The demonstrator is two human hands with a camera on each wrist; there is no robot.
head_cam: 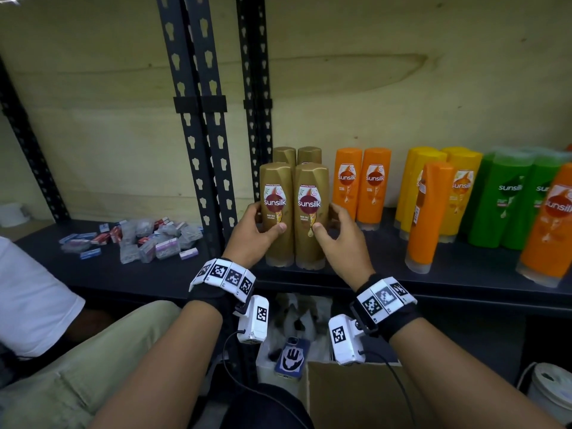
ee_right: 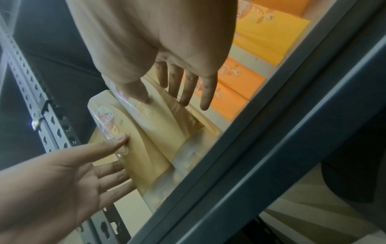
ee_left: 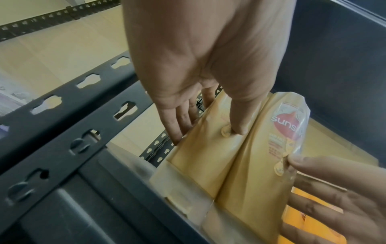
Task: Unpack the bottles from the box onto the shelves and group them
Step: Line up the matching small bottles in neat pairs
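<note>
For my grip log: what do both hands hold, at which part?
The left hand pinches the left golden plastic bottle at its middle, thumb on front, fingers on its side; the right hand likewise the right golden plastic bottle.

The shelf (head_cam: 387, 253) is faced from slightly above in the head view. Close wrist views are aimed along the left hand (ee_left: 208, 57) and right hand (ee_right: 163, 41); the gold Sunsilk bottles (head_cam: 309, 193) are shared by all.
</note>
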